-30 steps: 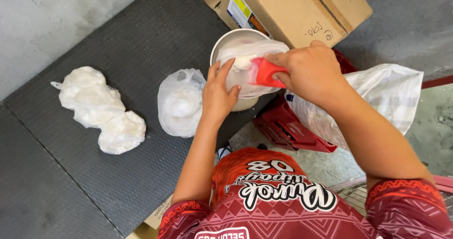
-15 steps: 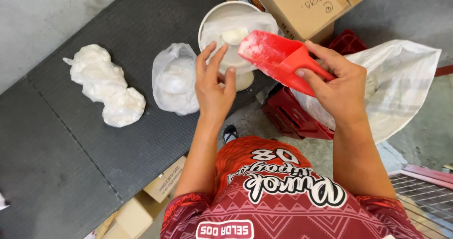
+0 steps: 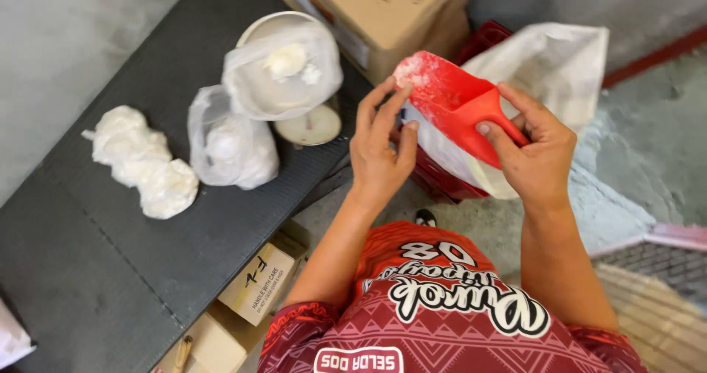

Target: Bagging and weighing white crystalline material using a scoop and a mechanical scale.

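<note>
I noted the right hand (image 3: 541, 152) closed around the handle of the red scoop (image 3: 456, 104), its grip firm on that tool. A second before, the scoop had been at the mouth of the clear bag (image 3: 283, 71) on the scale pan; it had since been drawn clear and was held well to the right of that bag, above the white sack (image 3: 549, 64). White powder dusted the scoop's front lip, and whether any load remained inside I could not tell. The left hand (image 3: 379, 148) had also come off the bag; its fingers were spread, holding nothing, with the fingertips (image 3: 403, 92) touching the scoop's powdery edge. I judged the latest portion delivered, since white material sat in the bag on the pan. Left of that bag, on the dark worktop (image 3: 88, 270), lay a knotted bag (image 3: 228, 145) and two tied white bundles (image 3: 143, 159). A cardboard box (image 3: 375, 5) stood behind the scale.
</note>
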